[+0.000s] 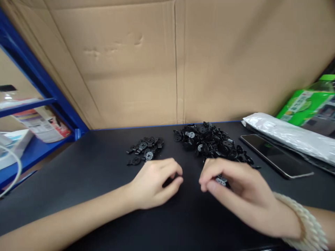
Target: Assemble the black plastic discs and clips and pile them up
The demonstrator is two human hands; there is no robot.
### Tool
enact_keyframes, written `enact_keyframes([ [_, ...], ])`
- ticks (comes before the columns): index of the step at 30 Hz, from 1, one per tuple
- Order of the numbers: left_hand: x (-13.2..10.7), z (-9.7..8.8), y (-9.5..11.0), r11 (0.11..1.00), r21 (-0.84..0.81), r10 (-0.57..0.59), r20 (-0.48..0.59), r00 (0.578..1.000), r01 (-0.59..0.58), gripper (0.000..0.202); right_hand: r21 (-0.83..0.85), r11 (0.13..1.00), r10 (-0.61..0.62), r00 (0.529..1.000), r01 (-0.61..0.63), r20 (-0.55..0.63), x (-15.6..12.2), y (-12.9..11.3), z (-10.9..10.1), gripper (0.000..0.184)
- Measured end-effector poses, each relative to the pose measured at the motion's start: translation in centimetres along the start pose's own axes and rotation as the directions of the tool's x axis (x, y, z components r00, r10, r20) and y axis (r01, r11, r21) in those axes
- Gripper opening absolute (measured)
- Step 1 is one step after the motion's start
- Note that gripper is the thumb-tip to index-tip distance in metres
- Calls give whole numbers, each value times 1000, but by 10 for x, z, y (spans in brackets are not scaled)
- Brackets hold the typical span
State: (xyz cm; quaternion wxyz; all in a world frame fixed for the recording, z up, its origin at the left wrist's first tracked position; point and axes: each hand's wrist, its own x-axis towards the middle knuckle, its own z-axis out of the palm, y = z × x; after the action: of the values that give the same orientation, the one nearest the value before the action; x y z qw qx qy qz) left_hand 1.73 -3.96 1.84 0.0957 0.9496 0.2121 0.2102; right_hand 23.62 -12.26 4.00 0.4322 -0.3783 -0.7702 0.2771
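My left hand (159, 183) is over the black table, fingers curled, with thumb and index tips nearly meeting. Something dark shows between them, but I cannot make out whether it is a part or the tabletop. My right hand (235, 191) is closed in a pinch in front of the larger heap of small black plastic parts (211, 141). Through its curled fingers a shiny perforated disc (221, 181) shows; I cannot tell whether it is held or lies behind. A smaller pile of black parts with round, holed discs (146, 148) lies beyond my left hand.
A smartphone (274, 155) lies right of the heap, beside a silver-white plastic package (290, 134) and a green-labelled bottle pack (303, 104). Cardboard (125, 69) walls off the back of the black table (86, 167). A blue shelf frame (65, 111) with containers stands left.
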Motion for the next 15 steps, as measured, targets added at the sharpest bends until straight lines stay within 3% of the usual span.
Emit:
enact_keyframes([
  [2,-3,9,9,998,-28,63,67,996,-61,11,-70,997,-25,988,14,-155,12,7,-22,9],
  [4,-4,13,10,997,-26,77,80,994,-75,10,-174,984,-30,944,-29,-329,25,20,-49,9],
  [6,-5,13,9,997,-27,73,67,995,-71,10,-300,948,-22,920,-105,-391,35,36,-77,10],
  [10,-5,12,7,996,-20,89,38,995,-89,10,-453,869,59,951,-199,-304,44,65,-111,12],
  [15,-7,13,8,994,10,111,34,993,-112,10,-508,853,53,989,-117,-139,43,74,-98,12],
])
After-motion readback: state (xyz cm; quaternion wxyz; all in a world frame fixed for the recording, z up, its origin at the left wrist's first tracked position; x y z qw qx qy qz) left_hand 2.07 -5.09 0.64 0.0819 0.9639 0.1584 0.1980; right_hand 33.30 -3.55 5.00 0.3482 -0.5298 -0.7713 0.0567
